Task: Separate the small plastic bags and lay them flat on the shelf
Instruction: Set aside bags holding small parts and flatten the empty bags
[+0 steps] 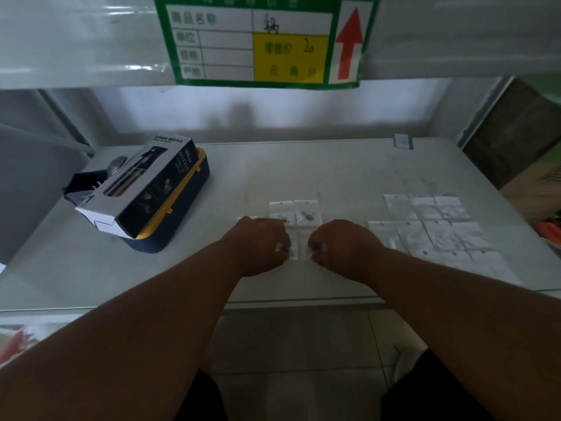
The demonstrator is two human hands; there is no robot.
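Observation:
Both of my hands are over the middle of the white shelf (334, 165). My left hand (258, 243) pinches the edge of a small clear plastic bag (293, 252), fingers curled. Close beside it, my right hand (343, 244) pinches a second small bag (304, 249). Just behind the hands two small bags (294, 212) lie flat side by side, each with a small brown item inside. Part of another bag shows behind my left hand. To the right, several small bags (431, 226) lie flat in rows.
A black spray bottle box (142, 186) lies on a blue and yellow tray at the left of the shelf. A small label (403, 141) sits at the back right. A green price sign (264, 41) hangs from the shelf above. Cardboard boxes stand at the far right.

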